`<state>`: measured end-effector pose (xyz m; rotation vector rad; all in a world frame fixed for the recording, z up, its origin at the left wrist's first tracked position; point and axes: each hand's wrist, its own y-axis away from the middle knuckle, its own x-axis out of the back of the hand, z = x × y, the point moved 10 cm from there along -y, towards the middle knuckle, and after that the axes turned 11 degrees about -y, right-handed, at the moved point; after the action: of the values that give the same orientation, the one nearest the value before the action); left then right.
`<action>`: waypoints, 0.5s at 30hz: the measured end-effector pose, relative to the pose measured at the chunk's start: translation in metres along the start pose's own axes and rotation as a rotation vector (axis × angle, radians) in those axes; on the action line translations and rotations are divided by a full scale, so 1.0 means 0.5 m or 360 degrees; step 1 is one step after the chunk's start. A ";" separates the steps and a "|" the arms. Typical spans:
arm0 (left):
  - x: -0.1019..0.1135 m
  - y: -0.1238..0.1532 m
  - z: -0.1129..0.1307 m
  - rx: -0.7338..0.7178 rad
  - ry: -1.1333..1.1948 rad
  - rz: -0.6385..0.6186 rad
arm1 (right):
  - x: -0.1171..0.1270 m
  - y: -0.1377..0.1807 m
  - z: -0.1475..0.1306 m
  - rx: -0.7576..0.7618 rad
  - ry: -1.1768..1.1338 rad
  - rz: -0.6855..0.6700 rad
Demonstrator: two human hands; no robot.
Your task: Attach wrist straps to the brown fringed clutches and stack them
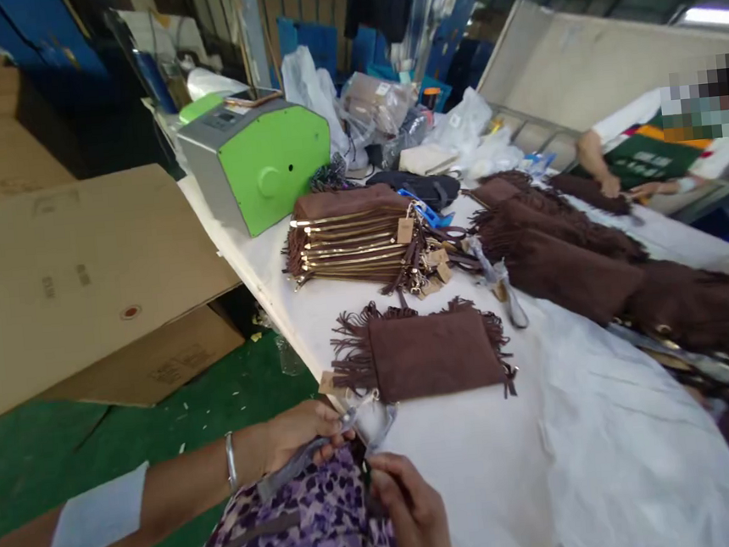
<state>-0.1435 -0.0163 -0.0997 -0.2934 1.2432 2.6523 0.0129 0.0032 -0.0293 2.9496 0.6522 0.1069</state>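
Observation:
A brown fringed pouch point(435, 352) lies flat near the table's edge, its fringe spread out on the left, top and right. At its lower left corner a wrist strap point(301, 462) wrapped in thin clear plastic hangs toward my lap. My left hand point(302, 436) is closed around this strap, close to a tan paper tag point(332, 384). My right hand point(410, 503) pinches the looped part of the wrapped strap just below the pouch; its fingertips are partly in shadow. Behind the pouch stands a row of similar zipped pouches point(355, 240) with gold zippers and tags.
A green and grey machine point(278, 162) with a phone on top stands at the far left of the table. More brown fringed pouches point(568, 264) are heaped on the right. Cardboard boxes point(84, 281) stand left. A co-worker point(653, 146) handles a brown piece across the table.

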 end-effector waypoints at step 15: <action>-0.025 0.008 -0.007 0.0211 0.0228 -0.0421 | -0.109 -0.090 0.062 -0.0218 -0.0062 -0.0239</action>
<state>-0.1324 -0.0225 -0.0958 -0.5908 1.3131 2.3490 -0.0523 0.0175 -0.0683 2.7541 0.8234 0.0765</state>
